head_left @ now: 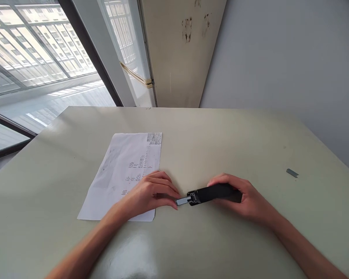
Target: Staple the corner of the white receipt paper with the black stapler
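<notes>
A black stapler point(205, 194) lies level just above or on the table, its far-left end turned toward my left hand. My right hand point(246, 197) wraps round its rear body, thumb and fingers on opposite sides. From the front end a metal staple tray point(183, 200) sticks out. The thumb and fingertips of my left hand point(154, 190) pinch the tip of that tray. Beneath my left hand and wrist is a printed sheet of paper point(116, 166). Whether staples sit in the tray, I cannot tell.
A short grey strip of staples point(292, 173) lies on the right side of the pale table point(209, 240). Beyond the far edge stands a fridge point(180, 58), with a wall point(279, 54) to its right and a window point(40, 42) at the left.
</notes>
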Action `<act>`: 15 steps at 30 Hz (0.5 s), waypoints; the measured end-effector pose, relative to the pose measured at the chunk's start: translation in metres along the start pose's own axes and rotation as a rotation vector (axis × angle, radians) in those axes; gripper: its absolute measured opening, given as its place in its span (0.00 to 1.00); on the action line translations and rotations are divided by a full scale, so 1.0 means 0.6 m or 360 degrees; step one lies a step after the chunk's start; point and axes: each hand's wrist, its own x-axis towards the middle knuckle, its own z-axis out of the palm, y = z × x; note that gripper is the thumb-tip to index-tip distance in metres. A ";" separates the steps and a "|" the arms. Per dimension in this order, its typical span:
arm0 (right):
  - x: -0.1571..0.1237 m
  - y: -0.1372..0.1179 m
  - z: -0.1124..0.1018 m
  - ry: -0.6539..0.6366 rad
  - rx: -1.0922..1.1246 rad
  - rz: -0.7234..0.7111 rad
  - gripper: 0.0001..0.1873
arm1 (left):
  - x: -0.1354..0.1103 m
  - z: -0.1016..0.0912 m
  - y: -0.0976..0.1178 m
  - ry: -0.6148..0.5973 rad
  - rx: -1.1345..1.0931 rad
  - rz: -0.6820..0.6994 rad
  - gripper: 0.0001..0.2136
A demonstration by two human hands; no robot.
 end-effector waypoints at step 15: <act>-0.003 -0.012 0.047 0.0022 0.0083 -0.0193 0.11 | 0.012 0.031 0.000 0.0090 0.0253 -0.0016 0.22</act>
